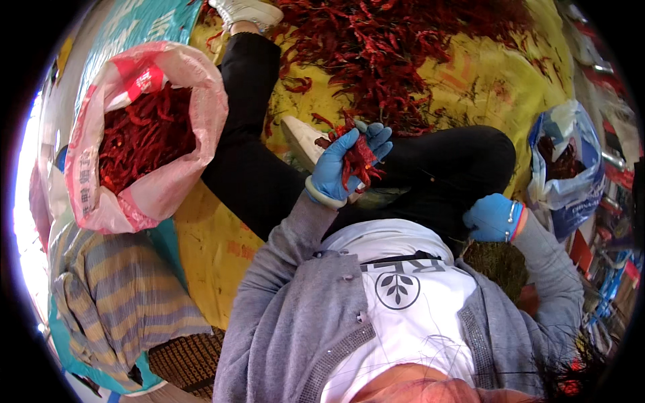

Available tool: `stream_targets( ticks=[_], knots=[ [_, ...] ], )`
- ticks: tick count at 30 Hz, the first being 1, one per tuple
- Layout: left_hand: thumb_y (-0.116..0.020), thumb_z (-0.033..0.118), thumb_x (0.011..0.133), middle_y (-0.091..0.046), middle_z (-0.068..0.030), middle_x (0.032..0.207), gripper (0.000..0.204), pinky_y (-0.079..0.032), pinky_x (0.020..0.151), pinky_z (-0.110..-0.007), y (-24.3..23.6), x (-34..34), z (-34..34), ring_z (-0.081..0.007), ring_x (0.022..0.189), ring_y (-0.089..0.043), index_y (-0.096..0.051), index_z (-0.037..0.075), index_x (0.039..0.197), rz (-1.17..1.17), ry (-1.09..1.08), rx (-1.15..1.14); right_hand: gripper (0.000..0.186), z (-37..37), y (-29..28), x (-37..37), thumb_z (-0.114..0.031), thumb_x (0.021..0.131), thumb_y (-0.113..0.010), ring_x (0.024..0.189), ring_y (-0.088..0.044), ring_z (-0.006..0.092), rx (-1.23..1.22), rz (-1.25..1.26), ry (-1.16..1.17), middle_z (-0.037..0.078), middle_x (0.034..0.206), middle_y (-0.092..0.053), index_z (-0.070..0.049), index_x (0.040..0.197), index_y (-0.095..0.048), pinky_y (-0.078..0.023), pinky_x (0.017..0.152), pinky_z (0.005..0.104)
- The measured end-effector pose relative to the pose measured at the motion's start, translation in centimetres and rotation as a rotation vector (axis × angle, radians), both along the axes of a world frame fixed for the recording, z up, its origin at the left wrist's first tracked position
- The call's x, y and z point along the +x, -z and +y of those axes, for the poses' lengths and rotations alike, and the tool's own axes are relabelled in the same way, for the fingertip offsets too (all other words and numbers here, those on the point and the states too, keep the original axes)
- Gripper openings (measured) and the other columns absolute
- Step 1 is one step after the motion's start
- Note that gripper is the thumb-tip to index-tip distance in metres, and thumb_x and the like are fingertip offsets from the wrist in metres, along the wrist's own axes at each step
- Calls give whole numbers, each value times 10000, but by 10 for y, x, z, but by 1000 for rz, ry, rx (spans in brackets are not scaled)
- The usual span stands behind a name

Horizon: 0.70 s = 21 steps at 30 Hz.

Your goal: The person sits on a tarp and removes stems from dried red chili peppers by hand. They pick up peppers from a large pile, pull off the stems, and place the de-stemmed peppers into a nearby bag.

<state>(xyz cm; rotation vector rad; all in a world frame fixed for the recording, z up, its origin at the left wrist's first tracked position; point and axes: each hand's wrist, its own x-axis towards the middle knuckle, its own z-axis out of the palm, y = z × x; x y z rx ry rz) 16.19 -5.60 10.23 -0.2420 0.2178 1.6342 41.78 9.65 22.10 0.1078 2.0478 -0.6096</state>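
Observation:
My left hand point(349, 161) is in a blue glove, held palm up over my crossed legs, with its fingers curled round a bunch of dried red chillies point(359, 161). My right hand point(489, 218), also gloved in blue, is low beside my right knee point(490, 161), with its fingers curled in; whatever they may hold is hidden. A big pile of red chillies point(383, 60) lies on the yellow sheet point(463, 74) beyond my legs.
A pink-and-white sack point(201, 121) full of chillies stands at the left, above striped fabric point(114, 289). A blue-and-white bag point(578, 195) holding some dark red chillies is at the right. A turquoise sheet point(127, 27) lies at the back left.

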Motion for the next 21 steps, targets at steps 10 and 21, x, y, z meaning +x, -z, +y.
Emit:
stream_targets(
  ticks=[10, 21],
  knots=[
    [-475, 210, 926, -413, -175, 1352, 196, -250, 1085, -461, -25, 3, -5, -320, 1313, -312, -510, 98, 1083, 206, 64, 242, 198, -55, 21, -114, -126, 794, -629, 669, -582, 345, -353, 839, 906, 165, 764, -576, -28, 933, -528, -459, 567, 365],
    [-556, 2, 849, -596, -70, 969, 186, -495, 803, -280, -13, 0, -14, -154, 895, -588, -533, 41, 1029, 698, 189, -142, 30, -41, 36, -104, -47, 873, -519, 580, -553, 239, -344, 879, 907, 120, 678, -558, -21, 880, -532, -440, 549, 317]
  ],
)
